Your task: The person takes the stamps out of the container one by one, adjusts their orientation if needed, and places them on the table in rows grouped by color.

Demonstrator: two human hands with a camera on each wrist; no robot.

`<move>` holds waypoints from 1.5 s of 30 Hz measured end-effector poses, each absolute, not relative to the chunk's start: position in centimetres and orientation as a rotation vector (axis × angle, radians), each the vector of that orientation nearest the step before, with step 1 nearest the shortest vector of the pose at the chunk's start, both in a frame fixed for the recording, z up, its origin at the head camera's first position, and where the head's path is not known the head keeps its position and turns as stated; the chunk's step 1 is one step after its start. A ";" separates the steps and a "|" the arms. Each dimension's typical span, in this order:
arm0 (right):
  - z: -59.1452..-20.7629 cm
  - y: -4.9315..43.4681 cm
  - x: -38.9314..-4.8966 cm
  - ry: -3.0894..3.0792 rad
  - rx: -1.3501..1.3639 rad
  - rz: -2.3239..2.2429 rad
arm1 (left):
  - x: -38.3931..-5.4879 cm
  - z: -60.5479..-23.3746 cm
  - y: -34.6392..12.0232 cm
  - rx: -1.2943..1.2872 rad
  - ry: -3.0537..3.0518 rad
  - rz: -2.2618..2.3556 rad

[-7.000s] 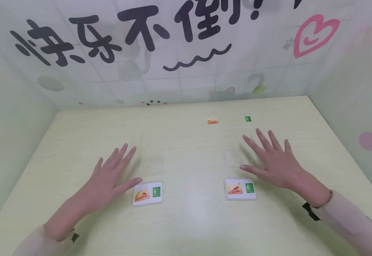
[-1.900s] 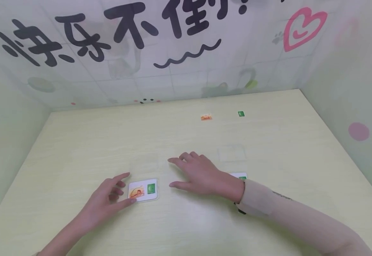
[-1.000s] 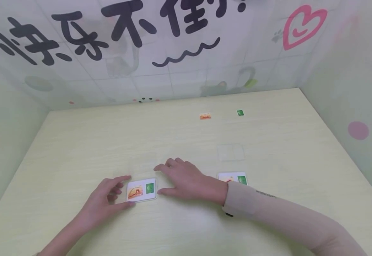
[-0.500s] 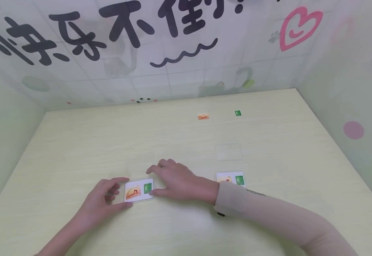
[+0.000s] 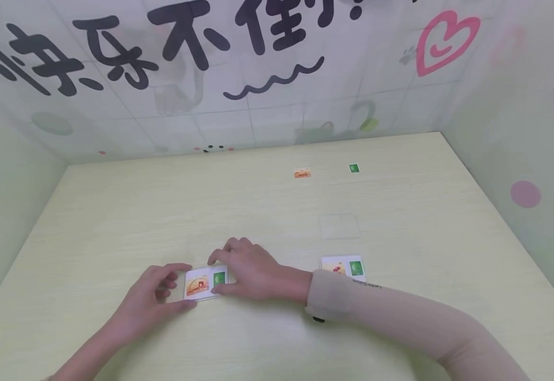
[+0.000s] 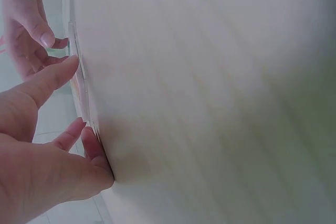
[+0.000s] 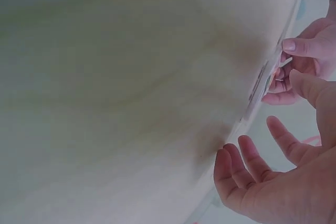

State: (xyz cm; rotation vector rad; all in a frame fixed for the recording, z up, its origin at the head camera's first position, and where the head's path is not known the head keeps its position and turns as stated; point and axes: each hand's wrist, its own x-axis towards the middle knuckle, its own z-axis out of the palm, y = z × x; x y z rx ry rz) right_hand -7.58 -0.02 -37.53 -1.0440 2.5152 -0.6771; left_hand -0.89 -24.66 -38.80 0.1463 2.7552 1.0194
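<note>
Stamped white card [image 5: 210,280] lay on worktop [image 5: 267,338], between hands. My left hand [image 5: 148,296] pinched its near and far edges; my right hand [image 5: 253,270] hung over right end, fingers parted, thumb overlapping green stamp [image 5: 218,277]. Judged: light edge pressure best, thumb off stamp.

White card [image 5: 211,279], orange picture [image 5: 197,286] beside green picture [image 5: 219,278], seemingly lying flat on table [image 5: 277,344].

Room lies left of the hands [image 5: 145,296]; a sleeve [image 5: 400,317] bars rightward.
</note>
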 end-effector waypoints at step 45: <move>-38.5 -2.5 -7.0 2.631 -0.861 -0.745 | -1.2 -39.0 -24.8 0.199 2.754 1.021</move>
